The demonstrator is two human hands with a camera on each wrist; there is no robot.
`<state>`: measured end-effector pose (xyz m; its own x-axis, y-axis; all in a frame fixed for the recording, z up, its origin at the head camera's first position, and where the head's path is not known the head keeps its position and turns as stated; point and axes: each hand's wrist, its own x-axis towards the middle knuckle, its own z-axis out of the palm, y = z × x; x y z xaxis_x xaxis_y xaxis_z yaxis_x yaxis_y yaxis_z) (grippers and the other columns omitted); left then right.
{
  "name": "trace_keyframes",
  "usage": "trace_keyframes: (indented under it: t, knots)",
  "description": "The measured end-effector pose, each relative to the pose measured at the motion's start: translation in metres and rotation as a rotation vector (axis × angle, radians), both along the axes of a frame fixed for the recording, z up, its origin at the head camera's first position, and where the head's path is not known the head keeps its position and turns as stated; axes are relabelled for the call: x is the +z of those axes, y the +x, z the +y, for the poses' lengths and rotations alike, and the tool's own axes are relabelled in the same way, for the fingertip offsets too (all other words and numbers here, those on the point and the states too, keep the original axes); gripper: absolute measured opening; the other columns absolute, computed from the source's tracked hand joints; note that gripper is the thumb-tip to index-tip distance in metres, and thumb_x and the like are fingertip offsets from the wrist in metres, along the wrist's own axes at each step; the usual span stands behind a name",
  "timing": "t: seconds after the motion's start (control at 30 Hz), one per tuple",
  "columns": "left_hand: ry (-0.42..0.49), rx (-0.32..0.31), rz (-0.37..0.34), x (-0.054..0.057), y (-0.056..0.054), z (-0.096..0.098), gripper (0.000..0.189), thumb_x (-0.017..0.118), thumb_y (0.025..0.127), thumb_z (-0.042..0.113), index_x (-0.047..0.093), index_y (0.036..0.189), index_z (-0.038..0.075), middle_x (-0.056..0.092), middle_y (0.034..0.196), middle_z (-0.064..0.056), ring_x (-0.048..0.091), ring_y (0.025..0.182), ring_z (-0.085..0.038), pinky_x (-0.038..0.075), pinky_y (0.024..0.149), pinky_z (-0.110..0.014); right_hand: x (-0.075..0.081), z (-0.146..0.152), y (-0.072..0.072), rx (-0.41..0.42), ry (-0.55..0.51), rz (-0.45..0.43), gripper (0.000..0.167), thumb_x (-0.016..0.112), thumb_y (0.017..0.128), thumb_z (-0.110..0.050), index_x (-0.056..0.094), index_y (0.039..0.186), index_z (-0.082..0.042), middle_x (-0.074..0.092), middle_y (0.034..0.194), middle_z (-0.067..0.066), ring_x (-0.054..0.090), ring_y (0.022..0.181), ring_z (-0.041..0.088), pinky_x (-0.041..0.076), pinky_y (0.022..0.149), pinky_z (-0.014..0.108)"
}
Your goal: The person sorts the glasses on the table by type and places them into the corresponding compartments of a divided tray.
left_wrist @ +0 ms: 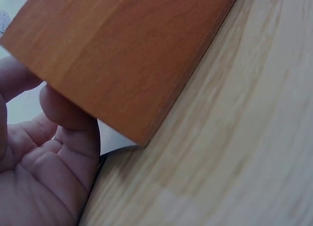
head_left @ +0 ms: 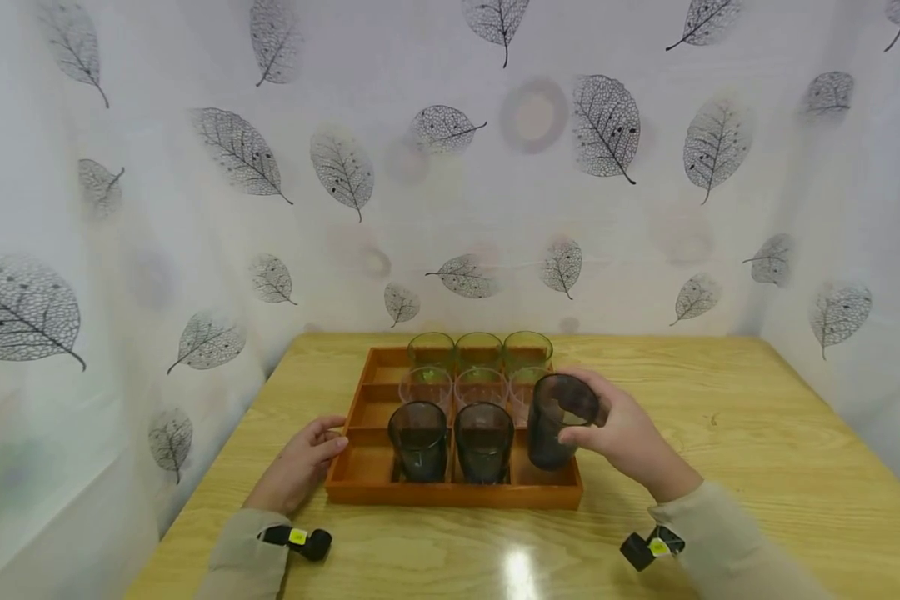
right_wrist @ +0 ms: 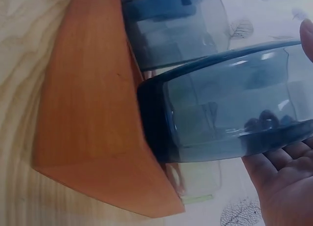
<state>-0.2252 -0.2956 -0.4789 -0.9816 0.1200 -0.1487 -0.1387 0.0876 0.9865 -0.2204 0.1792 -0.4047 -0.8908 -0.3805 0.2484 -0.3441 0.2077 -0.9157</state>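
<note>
My right hand (head_left: 630,429) grips a dark grey glass (head_left: 551,433) near its top, thumb on the near side. This glass leans slightly, its base low over the front right compartment of a wooden divided tray (head_left: 450,496). In the right wrist view the glass's base (right_wrist: 154,118) shows just beyond the tray wall (right_wrist: 93,103). Two more dark glasses, one at left (head_left: 420,442) and one in the middle (head_left: 484,442), stand upright in the front row. At the tray's left side my left hand (head_left: 300,462) touches the rim with its fingertips; the left wrist view shows the fingers (left_wrist: 68,108) against the wall.
Behind the dark glasses stands a row of clear glasses (head_left: 482,387), then a row of green-tinted glasses (head_left: 480,354) at the back. A light wooden table (head_left: 720,417) bears the tray. A leaf-patterned curtain (head_left: 450,208) hangs behind and at both sides.
</note>
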Motion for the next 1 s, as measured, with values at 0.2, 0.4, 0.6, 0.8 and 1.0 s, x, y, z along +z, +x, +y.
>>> trace_keyframes:
  t: [0.2, 0.4, 0.6, 0.8, 1.0]
  knots:
    - [-0.008, 0.005, -0.011, 0.0, -0.001, 0.0, 0.052, 0.06, 0.103, 0.012, 0.036, 0.147, -0.003, 0.051, 0.106, -0.006, 0.05, 0.089, -0.015, 0.044, 0.072, -0.025, -0.013, -0.011, 0.003, 0.017, 0.02, -0.075, 0.075, 0.084, 0.085, -0.016, 0.045, 0.15, -0.017, 0.057, 0.134, 0.017, 0.062, 0.114, 0.035, 0.056, 0.08, 0.039]
    - [-0.006, -0.006, -0.01, 0.003, -0.001, 0.001, 0.053, 0.058, 0.104, 0.013, 0.034, 0.148, -0.004, 0.051, 0.106, -0.005, 0.049, 0.086, -0.014, 0.043, 0.068, -0.024, -0.024, -0.016, 0.005, 0.027, 0.02, -0.112, 0.078, 0.084, 0.084, -0.013, 0.043, 0.15, -0.01, 0.059, 0.132, 0.019, 0.062, 0.115, 0.035, 0.056, 0.081, 0.038]
    - [-0.003, 0.001, -0.016, 0.004, 0.0, 0.002, 0.053, 0.058, 0.104, 0.013, 0.034, 0.149, -0.004, 0.052, 0.104, -0.004, 0.05, 0.086, -0.013, 0.043, 0.067, -0.024, -0.031, -0.018, 0.006, 0.031, 0.005, -0.119, 0.074, 0.084, 0.084, -0.014, 0.045, 0.148, -0.013, 0.059, 0.133, 0.017, 0.062, 0.115, 0.035, 0.055, 0.086, 0.043]
    - [-0.001, 0.003, -0.015, 0.006, 0.0, 0.0, 0.054, 0.059, 0.104, 0.013, 0.034, 0.148, -0.004, 0.052, 0.104, -0.004, 0.05, 0.084, -0.012, 0.043, 0.066, -0.023, -0.034, -0.02, 0.006, 0.023, 0.071, -0.063, 0.072, 0.083, 0.086, -0.022, 0.045, 0.147, -0.018, 0.058, 0.135, 0.01, 0.059, 0.122, 0.033, 0.044, 0.098, 0.058]
    - [-0.009, 0.007, -0.011, 0.006, -0.003, -0.002, 0.053, 0.059, 0.103, 0.012, 0.035, 0.148, -0.004, 0.052, 0.106, -0.006, 0.051, 0.088, -0.014, 0.045, 0.07, -0.024, -0.028, -0.019, 0.008, -0.027, 0.214, -0.016, 0.084, 0.084, 0.084, -0.035, 0.04, 0.153, -0.017, 0.057, 0.139, 0.008, 0.055, 0.127, 0.035, 0.042, 0.1, 0.061]
